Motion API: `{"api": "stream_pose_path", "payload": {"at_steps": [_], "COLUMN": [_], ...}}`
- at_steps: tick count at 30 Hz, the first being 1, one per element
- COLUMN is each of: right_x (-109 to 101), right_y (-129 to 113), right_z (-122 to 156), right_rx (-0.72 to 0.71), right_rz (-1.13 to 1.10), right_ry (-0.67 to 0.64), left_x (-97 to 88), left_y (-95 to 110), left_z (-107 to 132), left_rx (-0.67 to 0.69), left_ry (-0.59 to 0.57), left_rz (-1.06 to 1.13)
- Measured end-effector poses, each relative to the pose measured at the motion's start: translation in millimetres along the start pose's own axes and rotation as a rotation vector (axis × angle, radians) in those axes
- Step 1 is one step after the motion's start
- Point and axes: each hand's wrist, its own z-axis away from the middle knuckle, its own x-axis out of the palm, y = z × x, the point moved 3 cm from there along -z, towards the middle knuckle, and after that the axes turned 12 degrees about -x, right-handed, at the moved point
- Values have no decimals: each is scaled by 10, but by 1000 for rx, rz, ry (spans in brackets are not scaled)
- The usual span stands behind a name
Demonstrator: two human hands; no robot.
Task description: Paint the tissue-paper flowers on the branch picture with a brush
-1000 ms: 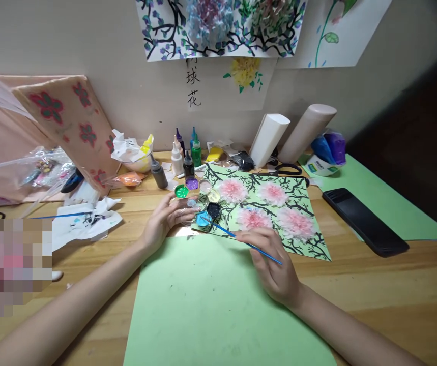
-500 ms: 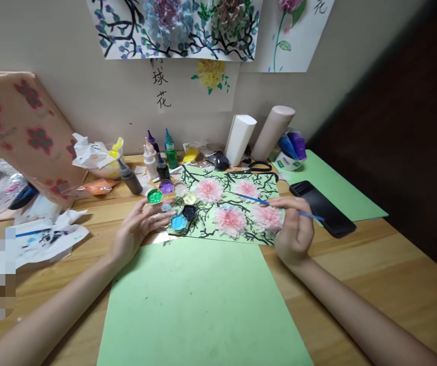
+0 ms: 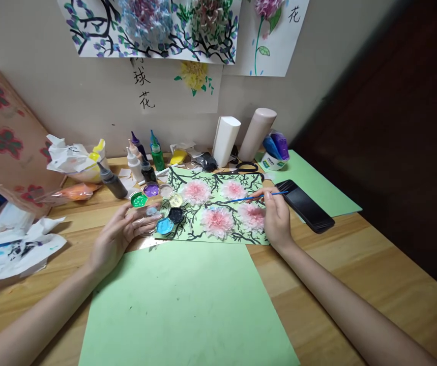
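Observation:
My left hand (image 3: 115, 234) has its fingers closed on the edge of a clear paint palette whose round wells hold green paint (image 3: 139, 199), purple, cream, black and blue. In my right hand (image 3: 278, 216) is a thin blue paintbrush (image 3: 258, 196), pinched between thumb and fingers. Its tip points left over a green card (image 3: 187, 235) painted with black branches. Several pink-and-white tissue flowers (image 3: 217, 219) stand out from that card. The palette overlaps the card's left side. Whether the brush tip touches the card I cannot tell.
A plain green sheet (image 3: 187, 305) lies in front. Paint bottles (image 3: 157, 155), scissors (image 3: 246, 166) and two tall containers (image 3: 226, 141) stand or lie behind. A black phone (image 3: 310, 206) rests at right, a paint-stained tissue (image 3: 20, 251) with another brush at left.
The view has turned slightly, shifting everything left. My right hand has tilted the brush flatter, and its tip now lies lower, between the flowers. My left hand stays at the palette.

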Motion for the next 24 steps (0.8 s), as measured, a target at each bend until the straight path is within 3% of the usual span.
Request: {"api": "stream_pose_path", "payload": {"at_steps": [24], "right_x": [14], "right_y": [34], "right_z": [17], "right_rx": [-32], "right_rz": [32], "right_ry": [-86], "left_x": [-14], "left_y": [-13], "left_z": [-15], "left_rx": [13], "left_ry": [22], "left_rz": [19]}}
